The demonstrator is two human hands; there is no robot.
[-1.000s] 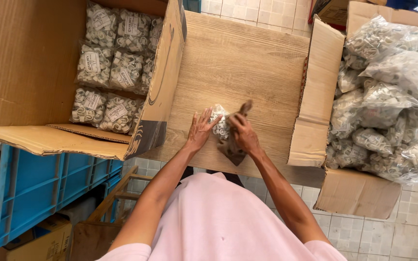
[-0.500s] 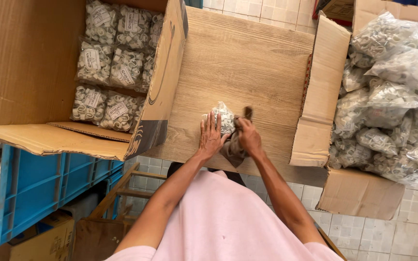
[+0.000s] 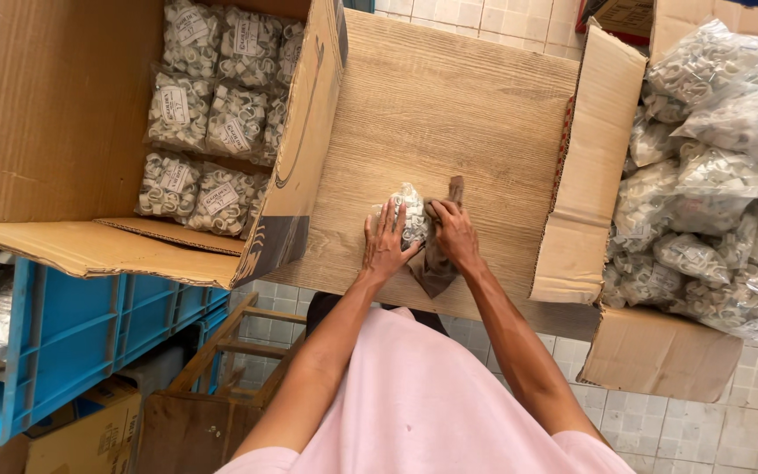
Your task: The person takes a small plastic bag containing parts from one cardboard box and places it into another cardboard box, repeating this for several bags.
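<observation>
Pressing small clear plastic bag of white clips [image 3: 411, 213] flat with our left hand [image 3: 386, 246]; right hand [image 3: 454, 235] grips brown cloth [image 3: 436, 263], frame centre. Upper-left cardboard box [image 3: 54, 132] part-filled, upper-right box [image 3: 589, 175] heaped.

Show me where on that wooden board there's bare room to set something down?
The wooden board is bare from its far edge down to the hands, between the left box's wall and the right box's flap. It is crowded at the near edge, where the left hand and right hand press a small bag and brown cloth.
</observation>
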